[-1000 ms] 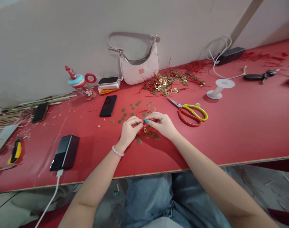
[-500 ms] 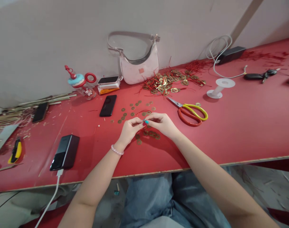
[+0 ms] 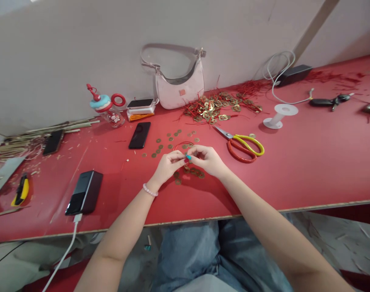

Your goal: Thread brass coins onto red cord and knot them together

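Observation:
Over the red table, my left hand (image 3: 169,165) and my right hand (image 3: 207,159) meet fingertip to fingertip. Both are closed in a pinch on a thin red cord (image 3: 182,143), whose loop curves out behind the fingers. The exact spot where they grip is partly hidden by the fingertips. Just below the hands lie several brass coins (image 3: 197,172) with holes in them; whether the cord passes through them I cannot tell. More loose coins (image 3: 161,147) are scattered behind and left of my left hand. Scissors (image 3: 244,146) with red and yellow handles lie to the right of my right hand.
A heap of coins tied with red cord (image 3: 215,106) lies before a pink handbag (image 3: 180,91). A white spool (image 3: 277,117) stands at right. Leftward are a black phone (image 3: 139,135), a cup (image 3: 112,115), a power bank (image 3: 85,192) and a yellow cutter (image 3: 21,190).
My fingers have shifted slightly at the pinch, the right fingertips turning a little. The camera view has moved slightly; the things on the table lie as before.

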`<state>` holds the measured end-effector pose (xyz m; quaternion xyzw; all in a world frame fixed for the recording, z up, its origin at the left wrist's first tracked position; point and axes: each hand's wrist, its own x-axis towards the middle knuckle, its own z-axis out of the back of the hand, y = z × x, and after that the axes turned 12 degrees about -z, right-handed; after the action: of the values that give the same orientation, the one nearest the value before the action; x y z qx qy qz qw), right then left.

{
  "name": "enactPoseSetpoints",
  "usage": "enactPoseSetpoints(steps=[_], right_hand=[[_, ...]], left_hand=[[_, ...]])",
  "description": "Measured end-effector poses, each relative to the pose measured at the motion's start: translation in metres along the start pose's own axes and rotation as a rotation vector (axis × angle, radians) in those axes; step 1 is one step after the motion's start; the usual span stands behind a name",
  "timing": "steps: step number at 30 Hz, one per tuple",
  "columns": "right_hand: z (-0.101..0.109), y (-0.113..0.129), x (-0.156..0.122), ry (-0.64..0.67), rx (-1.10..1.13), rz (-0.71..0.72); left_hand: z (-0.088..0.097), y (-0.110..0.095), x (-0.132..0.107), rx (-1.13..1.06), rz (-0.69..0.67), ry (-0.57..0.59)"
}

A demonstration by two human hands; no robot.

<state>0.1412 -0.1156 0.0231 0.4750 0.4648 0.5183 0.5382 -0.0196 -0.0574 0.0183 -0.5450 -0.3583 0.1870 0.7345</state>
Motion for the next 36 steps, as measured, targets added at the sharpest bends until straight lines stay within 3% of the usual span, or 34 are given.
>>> enactPoseSetpoints(steps=[6,12,17,21,23,30,36], right_hand=[[-0.002,-0.003,0.002,-0.012,0.048,0.036],[-0.004,-0.010,0.007,-0.158,0.176,0.122],[0.000,-0.016,0.011,-0.260,0.063,0.130],[0.002,-0.019,0.011,-0.257,-0.071,0.128],[0.002,-0.021,0.011,-0.248,-0.108,0.112],[0.004,-0.021,0.007,-0.117,-0.051,0.092],[0.006,-0.013,0.000,0.050,0.032,0.084]], left_hand=[[-0.003,0.000,0.002,0.102,-0.099,0.034],[0.000,-0.014,0.015,0.166,-0.212,-0.134],[0.013,-0.063,0.045,0.260,-0.360,-0.138],[0.021,-0.116,0.075,0.297,-0.520,-0.084],[0.023,-0.139,0.090,0.253,-0.546,-0.113],[0.028,-0.202,0.122,-0.185,-0.378,-0.334],[0.034,-0.235,0.122,-0.491,-0.304,-0.315]])
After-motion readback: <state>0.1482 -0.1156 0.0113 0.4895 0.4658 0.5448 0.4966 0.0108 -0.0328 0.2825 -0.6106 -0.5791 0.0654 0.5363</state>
